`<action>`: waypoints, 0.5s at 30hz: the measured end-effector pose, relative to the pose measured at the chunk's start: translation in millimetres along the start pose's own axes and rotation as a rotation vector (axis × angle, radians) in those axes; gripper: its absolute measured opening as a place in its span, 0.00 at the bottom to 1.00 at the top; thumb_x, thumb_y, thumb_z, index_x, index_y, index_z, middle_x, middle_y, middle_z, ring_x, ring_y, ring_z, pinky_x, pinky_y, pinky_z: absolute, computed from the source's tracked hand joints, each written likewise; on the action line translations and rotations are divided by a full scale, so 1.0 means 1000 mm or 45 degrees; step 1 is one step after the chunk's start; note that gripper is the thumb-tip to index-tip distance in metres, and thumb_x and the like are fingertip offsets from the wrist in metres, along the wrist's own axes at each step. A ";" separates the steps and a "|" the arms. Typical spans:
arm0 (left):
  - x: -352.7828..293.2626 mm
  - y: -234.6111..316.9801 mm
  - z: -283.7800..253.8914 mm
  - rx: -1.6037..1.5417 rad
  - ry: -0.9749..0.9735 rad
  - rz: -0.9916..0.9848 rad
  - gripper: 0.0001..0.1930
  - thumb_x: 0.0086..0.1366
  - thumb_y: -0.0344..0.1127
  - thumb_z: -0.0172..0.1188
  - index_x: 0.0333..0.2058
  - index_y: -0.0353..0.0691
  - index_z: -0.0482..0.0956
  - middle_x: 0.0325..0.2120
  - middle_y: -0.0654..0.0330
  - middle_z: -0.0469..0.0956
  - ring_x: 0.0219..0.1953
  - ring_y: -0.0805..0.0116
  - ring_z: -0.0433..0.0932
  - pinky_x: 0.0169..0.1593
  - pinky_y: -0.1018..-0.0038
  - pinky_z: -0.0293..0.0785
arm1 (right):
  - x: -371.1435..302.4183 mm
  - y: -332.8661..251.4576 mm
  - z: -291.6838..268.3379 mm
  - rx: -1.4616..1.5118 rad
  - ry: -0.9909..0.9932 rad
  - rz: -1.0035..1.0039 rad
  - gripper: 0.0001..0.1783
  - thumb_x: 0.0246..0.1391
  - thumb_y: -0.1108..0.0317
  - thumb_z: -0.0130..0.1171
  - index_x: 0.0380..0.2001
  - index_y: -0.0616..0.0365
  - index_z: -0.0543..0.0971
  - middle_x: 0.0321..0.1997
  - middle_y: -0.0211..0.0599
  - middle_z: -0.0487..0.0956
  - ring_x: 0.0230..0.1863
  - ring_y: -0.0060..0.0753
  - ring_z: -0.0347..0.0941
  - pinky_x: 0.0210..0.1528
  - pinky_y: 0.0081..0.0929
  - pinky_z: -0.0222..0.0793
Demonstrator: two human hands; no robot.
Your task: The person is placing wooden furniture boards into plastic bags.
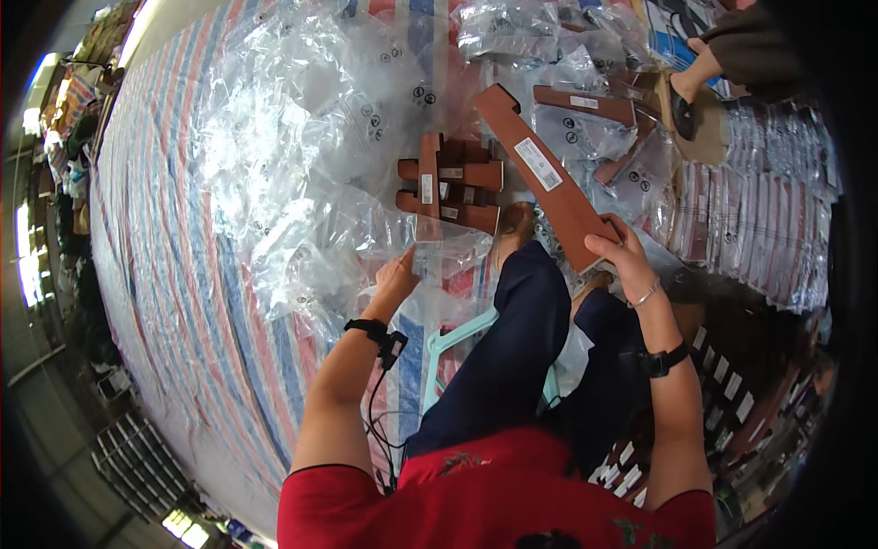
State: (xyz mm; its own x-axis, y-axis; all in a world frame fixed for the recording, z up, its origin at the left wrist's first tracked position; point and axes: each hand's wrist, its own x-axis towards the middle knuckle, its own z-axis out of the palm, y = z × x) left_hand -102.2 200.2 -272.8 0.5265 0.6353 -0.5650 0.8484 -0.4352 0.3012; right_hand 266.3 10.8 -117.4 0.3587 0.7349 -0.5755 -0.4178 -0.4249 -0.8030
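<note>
My right hand (625,253) grips the near end of a long reddish-brown board (553,183), thumb on top. The board carries a white label, has a stepped far end, and is held tilted up to the left. My left hand (395,274) is low beside a clear plastic bag (457,247), index finger stretched forward and the other fingers partly curled. Its fingertip is at the film, and I cannot tell whether it touches. Just beyond lies a crossed stack of similar brown pieces (476,174), one upright piece (427,188) on top, its lower end under film.
A heap of clear plastic bags (302,119) covers the striped sheet (174,210) at left. More brown pieces (585,103) lie at far right, near bagged rows (741,220). Another person's foot (686,101) is at upper right. A turquoise stool (437,352) shows by my legs.
</note>
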 end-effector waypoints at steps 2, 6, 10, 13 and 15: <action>0.017 -0.008 0.017 0.087 -0.036 -0.105 0.44 0.49 0.39 0.65 0.65 0.54 0.55 0.36 0.48 0.81 0.40 0.48 0.79 0.41 0.57 0.74 | 0.035 0.020 -0.005 -0.021 0.005 0.069 0.26 0.43 0.60 0.71 0.43 0.58 0.73 0.41 0.29 0.76 0.42 0.20 0.73 0.41 0.18 0.69; 0.051 -0.019 0.034 0.095 -0.115 -0.284 0.56 0.48 0.34 0.63 0.68 0.62 0.32 0.33 0.42 0.80 0.37 0.44 0.79 0.39 0.56 0.73 | 0.086 0.075 0.009 0.008 0.024 0.301 0.29 0.41 0.56 0.72 0.43 0.58 0.73 0.39 0.31 0.77 0.40 0.23 0.75 0.32 0.18 0.73; 0.086 -0.032 0.042 0.153 -0.166 -0.358 0.57 0.47 0.31 0.61 0.68 0.63 0.30 0.32 0.44 0.80 0.35 0.44 0.80 0.37 0.56 0.74 | 0.114 0.123 0.013 0.052 0.020 0.428 0.33 0.38 0.56 0.74 0.45 0.59 0.73 0.39 0.33 0.77 0.37 0.23 0.75 0.29 0.17 0.73; 0.090 -0.040 0.054 0.177 -0.192 -0.383 0.51 0.48 0.31 0.60 0.68 0.62 0.38 0.31 0.46 0.80 0.38 0.45 0.80 0.38 0.56 0.74 | 0.136 0.157 0.022 0.106 0.014 0.442 0.34 0.37 0.57 0.75 0.46 0.61 0.72 0.38 0.33 0.77 0.35 0.22 0.75 0.29 0.16 0.73; 0.078 -0.077 0.065 0.396 -0.277 -0.375 0.31 0.53 0.32 0.56 0.58 0.54 0.65 0.33 0.49 0.81 0.40 0.48 0.80 0.41 0.56 0.74 | 0.145 0.169 0.046 0.216 -0.017 0.463 0.33 0.38 0.61 0.75 0.46 0.62 0.71 0.36 0.33 0.77 0.33 0.22 0.75 0.29 0.16 0.74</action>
State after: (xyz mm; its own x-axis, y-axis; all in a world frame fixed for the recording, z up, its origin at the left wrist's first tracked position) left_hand -129.7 241.4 -389.7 0.2140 0.6265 -0.7494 0.8859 -0.4478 -0.1213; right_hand 209.2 70.1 -329.6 0.1518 0.5598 -0.8146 -0.6480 -0.5660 -0.5097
